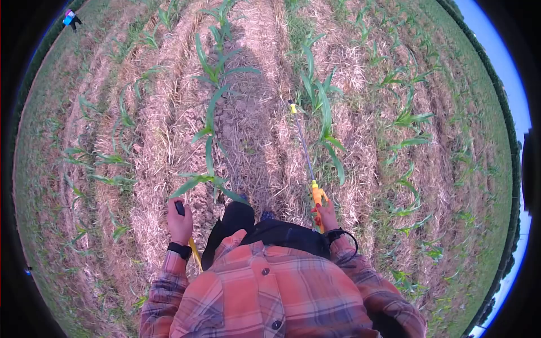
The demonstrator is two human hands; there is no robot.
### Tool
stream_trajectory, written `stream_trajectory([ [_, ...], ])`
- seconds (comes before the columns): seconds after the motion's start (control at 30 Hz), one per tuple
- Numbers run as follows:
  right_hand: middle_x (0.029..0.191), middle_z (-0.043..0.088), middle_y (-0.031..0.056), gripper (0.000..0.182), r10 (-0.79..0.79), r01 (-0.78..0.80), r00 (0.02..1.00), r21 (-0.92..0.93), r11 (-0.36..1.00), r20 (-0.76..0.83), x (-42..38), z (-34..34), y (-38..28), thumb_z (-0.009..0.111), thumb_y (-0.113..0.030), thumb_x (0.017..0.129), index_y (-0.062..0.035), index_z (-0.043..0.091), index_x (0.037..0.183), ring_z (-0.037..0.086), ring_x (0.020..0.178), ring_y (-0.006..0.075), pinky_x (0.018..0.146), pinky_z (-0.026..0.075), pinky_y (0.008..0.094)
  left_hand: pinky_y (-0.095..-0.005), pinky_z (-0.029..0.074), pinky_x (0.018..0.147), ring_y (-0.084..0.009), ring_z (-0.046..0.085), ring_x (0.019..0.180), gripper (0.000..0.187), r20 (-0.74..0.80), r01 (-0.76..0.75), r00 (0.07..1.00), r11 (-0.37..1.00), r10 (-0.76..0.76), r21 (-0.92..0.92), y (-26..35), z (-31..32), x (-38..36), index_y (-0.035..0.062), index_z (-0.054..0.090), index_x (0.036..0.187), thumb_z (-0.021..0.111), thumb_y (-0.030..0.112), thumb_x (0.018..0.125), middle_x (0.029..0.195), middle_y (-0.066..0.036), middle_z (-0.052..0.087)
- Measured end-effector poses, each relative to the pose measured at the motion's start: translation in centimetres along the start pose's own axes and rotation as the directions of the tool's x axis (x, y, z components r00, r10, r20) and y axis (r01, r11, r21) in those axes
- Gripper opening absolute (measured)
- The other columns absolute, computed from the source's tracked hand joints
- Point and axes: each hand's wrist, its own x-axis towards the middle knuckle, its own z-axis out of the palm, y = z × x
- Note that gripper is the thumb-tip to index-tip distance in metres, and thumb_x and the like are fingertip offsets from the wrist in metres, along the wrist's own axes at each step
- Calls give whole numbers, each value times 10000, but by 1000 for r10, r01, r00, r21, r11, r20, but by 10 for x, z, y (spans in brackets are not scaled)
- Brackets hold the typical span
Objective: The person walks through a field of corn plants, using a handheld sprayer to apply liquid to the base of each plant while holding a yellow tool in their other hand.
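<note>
Nearest is a plaid shirt (pixel 265 287) in orange-pink and grey, with dark round buttons down its front, above black trousers (pixel 282 234).

The left hand (pixel 180 224), with a black band (pixel 179 249) at its wrist, has its fingers curled around a black grip (pixel 180 208), whose end shows at the top of the fist. A yellow bar (pixel 195 253) slants beside that wrist; whether it joins the grip cannot be told.

The right hand (pixel 327 216) wraps the yellow-orange trigger handle (pixel 317 194) of a spray lance (pixel 305 147), fingers closed, red nails showing. A dark cord (pixel 354 242) loops at this wrist. The lance's thin grey tube tilts forward and slightly left over straw-littered soil (pixel 248 112), ending in a yellow nozzle fitting (pixel 292 107) near a young maize plant (pixel 326 112).

Ahead, rows of green maize seedlings (pixel 212 73) run outward. Far off at upper left stands a person in blue and dark clothing (pixel 71 20); trees (pixel 510 242) and blue sky (pixel 504 50) edge the right.
</note>
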Motion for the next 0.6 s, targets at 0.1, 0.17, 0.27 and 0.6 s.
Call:
stream_trajectory([
  [0.1,765,582,102,700,-30,26,999,-75,997,-43,14,6,-12,549,-208,817,-111,47,1295,436,418,104,348,353,227,-292,386,551,-162,456,578,172,61,103,993,995,-102,-9,-4,9,21,53,453,903,524,49,746,686,-79,467],
  [0.17,778,595,108,722,-60,49,996,-148,988,-69,30,15,-28,557,-200,813,-94,27,1293,450,418,108,346,361,231,-294,382,543,-161,448,566,169,100,176,980,984,-172,-31,-4,19,47,54,454,901,525,54,747,679,-79,461],
  [0.27,776,609,109,754,-89,76,995,-207,975,-52,50,32,-51,577,-203,803,-62,11,1280,481,407,119,329,366,239,-294,378,537,-156,441,558,180,56,70,996,996,-68,-47,-14,29,84,56,458,910,530,59,745,680,-77,459],
  [0.6,753,556,91,720,-102,101,995,-294,950,13,108,127,-136,583,-167,797,-50,77,1295,474,419,114,340,351,230,-276,378,505,-146,454,545,176,87,310,949,946,-303,-95,-17,17,172,63,457,906,525,35,746,653,-72,473],
])
